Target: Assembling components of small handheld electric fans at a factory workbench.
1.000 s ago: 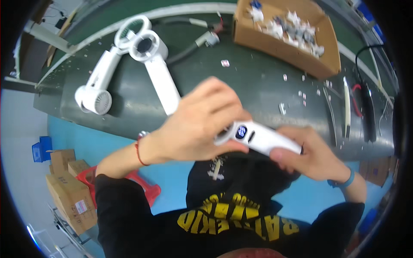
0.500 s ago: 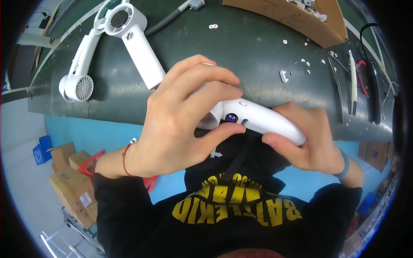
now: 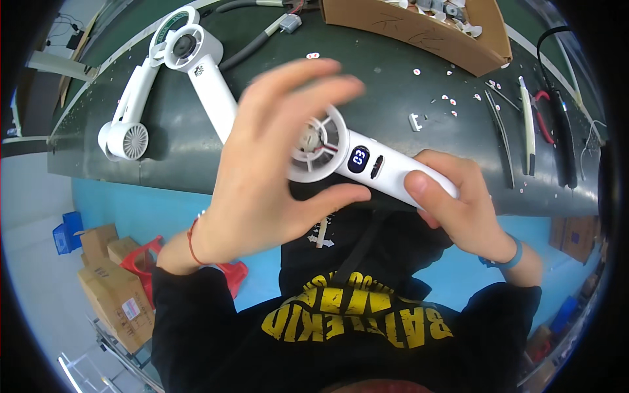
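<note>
A white handheld fan (image 3: pixel 393 171) lies in my right hand (image 3: pixel 458 200), whose fingers wrap the end of its handle with the thumb on top. Its small dark display is lit, with a slot-like switch beside it. My left hand (image 3: pixel 265 157), partly smeared by motion, hovers over the fan's round head with thumb and fingers spread apart. It covers part of that head, where a ring, spokes and a hub show. Behind my left hand lies another white handheld fan (image 3: pixel 213 92) on the dark green table (image 3: pixel 367 78).
A folding white fan (image 3: pixel 134 105) lies at the far left. At the back stand a cardboard box (image 3: pixel 419 36) of small parts and a grey cable (image 3: pixel 255 46). Tweezers (image 3: pixel 501 141), red-handled pliers (image 3: pixel 542 118) and a white clip (image 3: pixel 415 122) lie on the right.
My left hand has let go of the fan's head and opened. The fan has turned so its display and open head face up. The view has shifted slightly.
</note>
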Available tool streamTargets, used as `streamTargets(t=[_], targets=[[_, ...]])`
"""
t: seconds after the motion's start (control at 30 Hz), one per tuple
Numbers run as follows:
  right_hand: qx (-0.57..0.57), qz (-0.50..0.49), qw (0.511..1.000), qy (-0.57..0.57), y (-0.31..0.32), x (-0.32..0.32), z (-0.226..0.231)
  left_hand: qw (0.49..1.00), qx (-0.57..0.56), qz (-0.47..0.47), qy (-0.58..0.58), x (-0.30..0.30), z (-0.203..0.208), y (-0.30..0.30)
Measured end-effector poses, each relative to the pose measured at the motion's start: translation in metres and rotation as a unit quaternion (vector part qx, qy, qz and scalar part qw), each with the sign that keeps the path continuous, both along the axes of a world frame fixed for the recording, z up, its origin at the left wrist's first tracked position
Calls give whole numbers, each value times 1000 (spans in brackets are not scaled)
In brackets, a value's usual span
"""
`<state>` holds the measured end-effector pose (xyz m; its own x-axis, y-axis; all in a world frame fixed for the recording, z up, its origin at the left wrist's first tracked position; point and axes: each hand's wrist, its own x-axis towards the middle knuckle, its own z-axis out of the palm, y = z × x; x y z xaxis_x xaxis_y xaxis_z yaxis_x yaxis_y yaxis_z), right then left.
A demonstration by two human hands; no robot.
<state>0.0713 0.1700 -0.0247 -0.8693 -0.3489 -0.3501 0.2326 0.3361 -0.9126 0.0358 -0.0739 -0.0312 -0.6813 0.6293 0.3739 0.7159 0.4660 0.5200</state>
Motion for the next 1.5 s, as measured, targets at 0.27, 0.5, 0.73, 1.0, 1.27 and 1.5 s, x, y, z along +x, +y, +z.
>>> streamTargets(t=[0.27,0.5,0.73,1.0,1.27,1.5], targets=[[-187,-12,982,-24,-28,18,-12,692,460,-12,-556,49,-19,36],[244,-68,906,340,-6,-12,-8,736,521,34,-430,28,-31,42],[334,18,841,425,-5,-21,-13,720,505,-30,-475,24,-28,46],[-42,-110,969,218,-12,-14,11,712,521,-53,-468,16,-36,44],[31,-7,905,424,-28,-21,3,741,484,-91,-458,17,-34,37],[70,14,867,492,-26,-25,9,724,499,-110,-463,17,-38,43]])
